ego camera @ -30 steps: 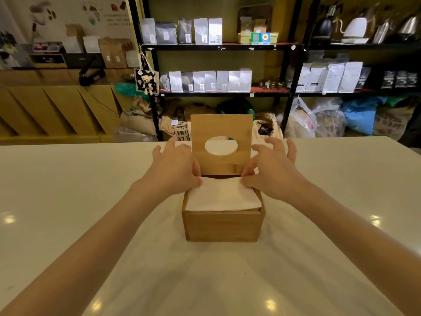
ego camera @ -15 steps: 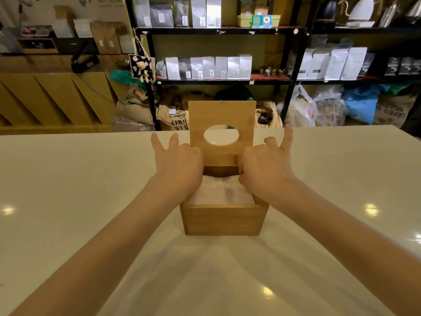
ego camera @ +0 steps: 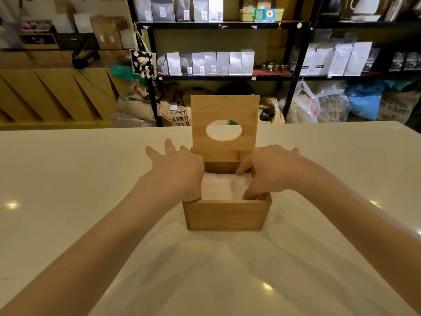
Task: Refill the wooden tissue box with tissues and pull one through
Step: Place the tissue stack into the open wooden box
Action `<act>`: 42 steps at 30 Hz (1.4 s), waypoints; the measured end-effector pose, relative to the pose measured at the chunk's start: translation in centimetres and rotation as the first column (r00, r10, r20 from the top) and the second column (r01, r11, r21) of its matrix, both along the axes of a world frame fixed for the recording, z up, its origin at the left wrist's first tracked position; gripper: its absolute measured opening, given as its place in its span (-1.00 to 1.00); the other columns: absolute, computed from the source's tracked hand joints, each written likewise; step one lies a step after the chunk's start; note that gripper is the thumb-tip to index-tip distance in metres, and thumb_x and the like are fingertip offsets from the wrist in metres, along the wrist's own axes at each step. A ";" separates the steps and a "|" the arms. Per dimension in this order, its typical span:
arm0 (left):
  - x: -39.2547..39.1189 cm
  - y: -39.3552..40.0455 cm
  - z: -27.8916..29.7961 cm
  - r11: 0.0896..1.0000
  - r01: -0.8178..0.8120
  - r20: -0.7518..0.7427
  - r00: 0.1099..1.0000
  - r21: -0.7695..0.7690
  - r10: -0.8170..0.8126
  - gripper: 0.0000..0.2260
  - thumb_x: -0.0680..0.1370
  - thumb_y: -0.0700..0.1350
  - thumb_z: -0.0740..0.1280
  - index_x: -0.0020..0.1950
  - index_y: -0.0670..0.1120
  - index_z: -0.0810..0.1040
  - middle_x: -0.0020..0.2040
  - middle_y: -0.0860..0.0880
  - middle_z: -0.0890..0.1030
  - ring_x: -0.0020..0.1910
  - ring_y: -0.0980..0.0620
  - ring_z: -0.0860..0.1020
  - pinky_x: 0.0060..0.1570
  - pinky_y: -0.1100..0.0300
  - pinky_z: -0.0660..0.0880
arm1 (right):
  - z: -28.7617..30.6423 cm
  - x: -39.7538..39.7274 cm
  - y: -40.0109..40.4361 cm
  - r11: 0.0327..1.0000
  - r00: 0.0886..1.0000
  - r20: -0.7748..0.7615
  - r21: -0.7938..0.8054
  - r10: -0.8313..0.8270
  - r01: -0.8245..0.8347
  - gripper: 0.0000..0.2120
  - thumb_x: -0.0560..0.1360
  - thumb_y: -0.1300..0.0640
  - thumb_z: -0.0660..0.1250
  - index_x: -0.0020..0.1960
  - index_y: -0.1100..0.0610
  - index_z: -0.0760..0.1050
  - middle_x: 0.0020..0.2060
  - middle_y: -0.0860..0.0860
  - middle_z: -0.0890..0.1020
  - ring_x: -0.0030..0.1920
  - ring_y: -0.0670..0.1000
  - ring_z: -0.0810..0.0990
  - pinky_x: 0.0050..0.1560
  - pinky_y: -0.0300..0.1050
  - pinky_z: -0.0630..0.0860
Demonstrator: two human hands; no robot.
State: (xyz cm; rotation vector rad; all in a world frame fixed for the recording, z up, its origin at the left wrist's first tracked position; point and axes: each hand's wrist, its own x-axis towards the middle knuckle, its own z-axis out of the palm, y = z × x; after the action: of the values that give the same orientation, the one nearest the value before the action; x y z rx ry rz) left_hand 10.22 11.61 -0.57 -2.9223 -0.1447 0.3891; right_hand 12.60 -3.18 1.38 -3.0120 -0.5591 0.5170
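A square wooden tissue box [ego camera: 224, 215] stands on the white table [ego camera: 68, 179] in front of me. Its hinged lid [ego camera: 224, 153], with an oval hole, stands upright at the back. A white stack of tissues [ego camera: 222, 187] lies inside, below the rim. My left hand [ego camera: 180, 172] rests over the box's left edge, thumb side down in the box against the tissues, fingers spread outward. My right hand [ego camera: 266, 173] is over the right edge, thumb and forefinger reaching in and touching the tissues. Whether it pinches a sheet is not clear.
Beyond the table's far edge stand black shelves [ego camera: 227, 76] with white and grey pouches, sacks and plastic bags [ego camera: 319, 106] on the floor, and a wooden counter [ego camera: 57, 94] at the left. Bright light spots reflect off the table.
The tissue stack, which sat above the rim a second ago, has been pressed down inside the box. Both hands have sunk lower with it; my right fingers now curl into the box.
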 end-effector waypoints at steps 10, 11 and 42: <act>1.4 -0.8 -0.1 0.991 -0.079 -0.135 0.986 0.111 0.094 -0.50 0.48 -0.17 0.31 0.41 0.03 0.31 0.48 -0.16 0.17 0.48 -0.34 -0.11 0.28 -0.52 -0.10 | -0.8 0.6 1.3 0.962 0.999 -0.016 -0.270 -0.032 0.027 -0.54 0.42 0.00 0.34 0.30 -0.03 0.39 0.17 0.06 0.49 0.28 0.20 0.36 0.34 0.50 -0.03; 1.5 -0.9 -0.1 0.990 -0.087 -0.141 0.985 0.112 0.102 -0.51 0.48 -0.17 0.31 0.39 0.03 0.33 0.47 -0.17 0.19 0.48 -0.33 -0.10 0.28 -0.52 -0.10 | -1.0 0.6 1.4 0.958 1.000 0.003 -0.284 -0.029 0.029 -0.56 0.43 0.01 0.33 0.29 -0.02 0.41 0.15 0.06 0.50 0.27 0.20 0.37 0.33 0.52 -0.05; -1.0 0.9 1.0 0.869 -0.039 0.221 0.961 -0.493 0.168 -0.75 0.44 0.13 0.35 0.03 0.05 0.65 0.06 0.00 0.61 0.02 -0.01 0.50 0.11 0.01 0.49 | -0.8 0.8 -1.2 0.850 0.991 -0.008 0.514 -0.131 0.116 -0.83 0.43 0.04 0.39 0.00 0.02 0.64 -0.08 -0.06 0.55 -0.03 -0.06 0.44 -0.13 -0.22 0.32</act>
State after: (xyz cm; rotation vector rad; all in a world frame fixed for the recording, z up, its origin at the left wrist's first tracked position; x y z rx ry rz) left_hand 9.24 12.56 0.42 -3.4698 -0.2809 0.0539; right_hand 13.42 -4.38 0.63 -2.5200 -0.4160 0.2619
